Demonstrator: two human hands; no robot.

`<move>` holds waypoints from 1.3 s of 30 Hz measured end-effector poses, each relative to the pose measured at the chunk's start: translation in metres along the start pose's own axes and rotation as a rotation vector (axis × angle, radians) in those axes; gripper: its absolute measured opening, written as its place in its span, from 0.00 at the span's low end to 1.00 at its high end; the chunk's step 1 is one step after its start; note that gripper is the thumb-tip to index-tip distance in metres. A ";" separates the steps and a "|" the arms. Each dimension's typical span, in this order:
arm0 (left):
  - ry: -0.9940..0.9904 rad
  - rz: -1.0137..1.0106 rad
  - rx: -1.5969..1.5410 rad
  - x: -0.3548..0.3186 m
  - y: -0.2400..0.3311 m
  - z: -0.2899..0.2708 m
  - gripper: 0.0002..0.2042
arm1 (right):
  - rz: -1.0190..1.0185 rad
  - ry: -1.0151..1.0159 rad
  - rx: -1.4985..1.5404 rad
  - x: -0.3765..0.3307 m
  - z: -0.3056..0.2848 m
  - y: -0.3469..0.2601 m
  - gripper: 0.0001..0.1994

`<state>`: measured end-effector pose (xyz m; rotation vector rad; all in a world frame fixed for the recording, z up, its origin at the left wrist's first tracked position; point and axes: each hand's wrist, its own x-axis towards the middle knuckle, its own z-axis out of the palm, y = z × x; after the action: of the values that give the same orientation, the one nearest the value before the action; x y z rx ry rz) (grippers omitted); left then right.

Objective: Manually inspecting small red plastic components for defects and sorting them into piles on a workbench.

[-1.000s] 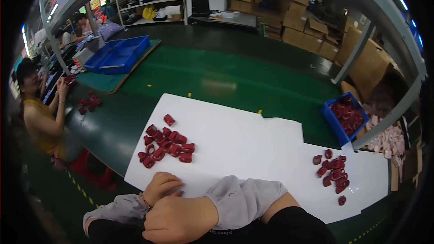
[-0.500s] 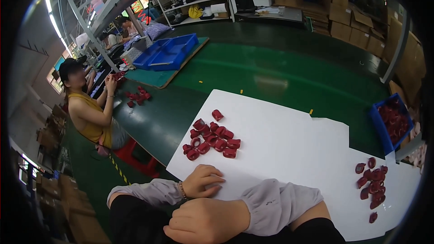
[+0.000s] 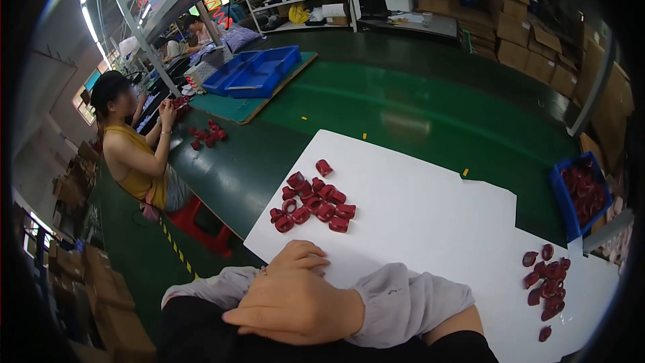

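My left hand (image 3: 299,253) rests on the white sheet (image 3: 416,222), its fingers loosely bent and apart, with nothing seen in them. Across my left wrist lies my right hand (image 3: 295,304), back up, its fingers bent over the grey left sleeve (image 3: 215,284); the fingertips are partly hidden. A matching grey sleeve (image 3: 410,302) covers my right forearm. Just beyond my left hand, a loose heap of dark red ring-like parts (image 3: 312,205) sits on the sheet. A second group of red parts (image 3: 552,287) lies towards the right edge.
A blue bin (image 3: 581,195) of red parts stands at the far right. To the left, a person (image 3: 134,141) in a yellow top handles red parts beside a small pile (image 3: 208,134). Blue trays (image 3: 252,74) sit on the far bench, and cardboard boxes (image 3: 531,40) are stacked behind.
My right hand has moved slightly up and left, now covering my left wrist and most of its bracelet. The view has shifted a little; the red parts stay put on the sheet.
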<state>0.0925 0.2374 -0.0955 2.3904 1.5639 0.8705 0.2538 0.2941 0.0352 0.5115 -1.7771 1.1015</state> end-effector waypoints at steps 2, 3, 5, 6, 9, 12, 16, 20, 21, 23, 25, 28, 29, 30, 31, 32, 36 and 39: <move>0.078 -0.008 -0.081 -0.002 0.002 0.004 0.14 | 0.010 -0.154 -0.015 0.007 -0.010 -0.007 0.16; 0.083 -0.007 -0.075 -0.002 0.003 0.001 0.14 | 0.003 -0.158 -0.015 0.009 -0.021 -0.011 0.16; 0.012 0.056 -0.034 -0.001 0.002 -0.003 0.16 | -0.068 -0.295 -0.003 0.009 -0.040 -0.018 0.15; 0.029 0.048 -0.031 -0.003 0.000 -0.004 0.16 | -0.070 -0.312 0.006 0.011 -0.051 -0.021 0.15; 0.004 0.094 -0.081 -0.006 -0.006 -0.004 0.15 | -0.008 -0.518 0.115 0.015 -0.079 -0.031 0.15; -0.224 0.067 -0.291 -0.006 -0.004 -0.009 0.12 | 0.150 -0.600 -0.034 0.008 -0.097 -0.043 0.16; -0.963 -0.168 -0.955 0.004 0.020 -0.014 0.18 | 0.516 -0.699 0.046 -0.039 -0.084 -0.064 0.14; -1.162 -0.249 -1.140 0.006 0.023 0.012 0.16 | 0.632 -0.612 0.236 -0.069 -0.044 -0.088 0.08; -1.188 -0.199 -1.134 0.007 0.026 0.017 0.14 | 0.651 -0.600 0.243 -0.070 -0.038 -0.092 0.08; -1.169 -0.154 -1.117 0.008 0.031 0.019 0.12 | 0.587 -0.588 0.169 -0.069 -0.034 -0.099 0.05; -0.985 -0.037 -1.018 0.003 0.035 0.017 0.09 | 0.533 -0.304 0.039 -0.072 -0.036 -0.100 0.03; -0.437 -0.026 -0.577 0.000 0.044 0.007 0.07 | 0.570 -0.068 -0.091 -0.079 -0.038 -0.103 0.06; -0.364 -0.048 -0.509 -0.005 0.043 0.003 0.06 | 0.518 -0.094 -0.093 -0.078 -0.032 -0.107 0.06; -0.428 -0.102 -0.534 -0.010 0.046 -0.002 0.06 | 0.534 -0.087 -0.090 -0.086 -0.028 -0.110 0.06; -0.492 -0.155 -0.556 -0.016 0.048 -0.004 0.06 | 0.568 -0.020 0.000 -0.096 -0.023 -0.113 0.06; -0.663 -0.299 -0.751 -0.026 0.049 0.001 0.07 | 0.598 0.046 0.086 -0.104 -0.018 -0.116 0.06; -0.750 -0.131 -0.791 -0.074 0.034 0.040 0.14 | 0.858 -0.051 -0.584 -0.133 -0.025 -0.117 0.07; -0.795 -0.044 -0.858 -0.082 0.028 0.055 0.14 | 0.964 -0.132 -0.553 -0.142 -0.036 -0.097 0.07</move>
<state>0.1213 0.1630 -0.1600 1.7045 0.7104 0.3557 0.4083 0.2581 -0.0397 -0.7000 -2.3948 1.1010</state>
